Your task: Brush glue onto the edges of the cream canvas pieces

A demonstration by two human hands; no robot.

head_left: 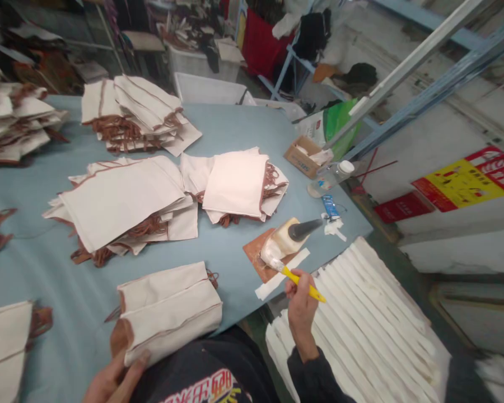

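My right hand (pixel 302 304) is closed around the yellow handle of a paintbrush (pixel 294 276). The brush's pale, coated bristles touch a brown board (pixel 257 256) smeared with something whitish. On that board lies a cream bottle (pixel 283 238) with a black cone-shaped nozzle. My left hand (pixel 120 376) pinches the lower left corner of a folded off-white fabric piece (pixel 170 313) with brown edging and cords. This piece lies at the table's front edge, against my body.
Several stacks of similar fabric pieces (pixel 124 201) lie across the blue-grey table (pixel 231 126). Toward its right end are a small cardboard box (pixel 303 157) and a clear jar (pixel 330 180). Long white strips (pixel 361 319) are laid out at the right, and a metal frame (pixel 403 64) rises behind.
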